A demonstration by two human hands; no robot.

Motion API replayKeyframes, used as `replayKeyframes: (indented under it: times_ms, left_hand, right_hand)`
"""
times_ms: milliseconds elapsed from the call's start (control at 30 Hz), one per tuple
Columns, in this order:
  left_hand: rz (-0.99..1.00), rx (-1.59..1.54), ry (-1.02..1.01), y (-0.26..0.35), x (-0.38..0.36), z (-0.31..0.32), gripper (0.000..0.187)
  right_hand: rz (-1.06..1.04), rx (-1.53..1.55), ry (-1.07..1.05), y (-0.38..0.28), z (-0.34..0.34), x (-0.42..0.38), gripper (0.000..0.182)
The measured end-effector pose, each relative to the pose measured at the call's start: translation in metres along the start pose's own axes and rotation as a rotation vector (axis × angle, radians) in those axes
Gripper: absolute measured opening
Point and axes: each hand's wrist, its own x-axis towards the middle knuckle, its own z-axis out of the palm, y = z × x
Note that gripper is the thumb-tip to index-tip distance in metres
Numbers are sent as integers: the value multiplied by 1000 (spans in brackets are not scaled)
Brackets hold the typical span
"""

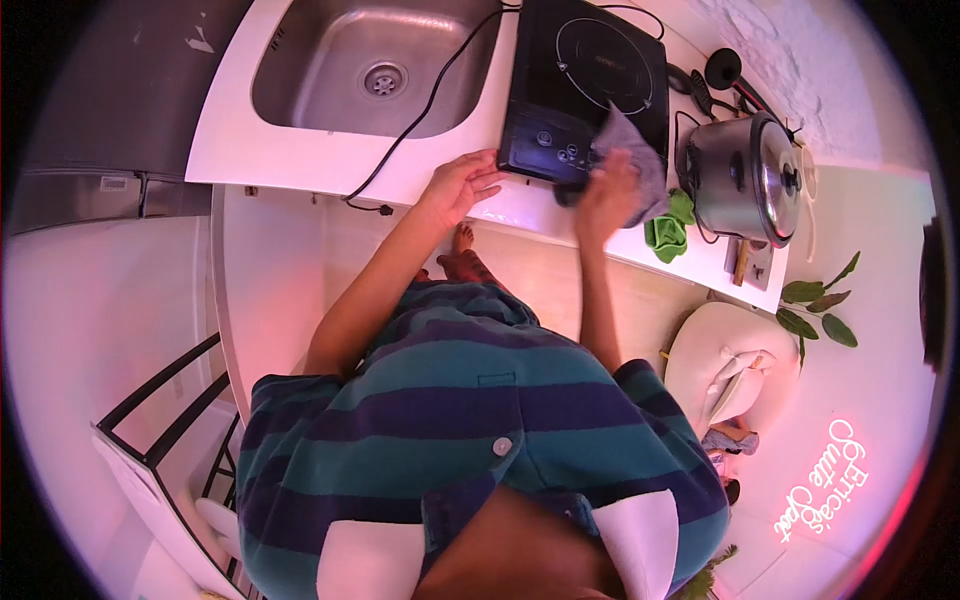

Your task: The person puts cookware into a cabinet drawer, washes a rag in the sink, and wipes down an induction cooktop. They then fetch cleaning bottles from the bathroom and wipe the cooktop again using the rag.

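Observation:
My right hand grips a grey cloth and presses it on the front right corner of a black induction cooktop, beside its control panel. To the left of the cooktop's front edge, my left hand rests flat on the white counter with fingers apart, holding nothing. Below, my striped green and blue shirt fills the view, and my bare foot shows under the counter edge.
A steel sink is set in the counter to the left, with a black power cord running across it. A steel cooker with a lid and a green cloth sit right of the cooktop. A black metal rack stands lower left.

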Motion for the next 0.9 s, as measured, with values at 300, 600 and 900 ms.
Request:
replayKeyframes:
  times_ms: [300,600,900]
  left_hand:
    - [24,2,81,11,3,3,31]
    - [9,199,130,9,-1,11,39]
    - [10,161,99,10,2,6,33]
  right_hand:
    - [-226,148,-308,-68,-15,-3,42]
    - [124,-157,35,6,-7,18,37]
    - [-90,320,25,-132,31,5,21]
